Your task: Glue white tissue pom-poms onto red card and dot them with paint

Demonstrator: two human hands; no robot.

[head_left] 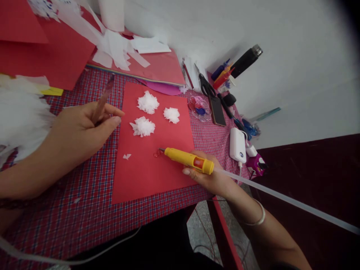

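Note:
My right hand [215, 178] is wrapped round a yellow hot glue gun [180, 155], with a long translucent glue stick [281, 197] running out of its back end. The gun's metal tip is at a small loop of clear glue [157, 153] on a red sheet of paper [149, 176]. Three ruffled white paper puffs [148, 102] lie on the upper part of this sheet, and a small white scrap [127, 156] lies lower left. At the sheet's left edge my left hand [90, 122] holds nothing, its fingers apart and one finger raised.
White paper strips [115, 45] lie over stacked coloured sheets at the back. Black scissors [206, 86], a phone [217, 110], a dish of paint [200, 108], and a white power bank [237, 145] lie to the right. A white fluffy pile [22, 116] is at far left.

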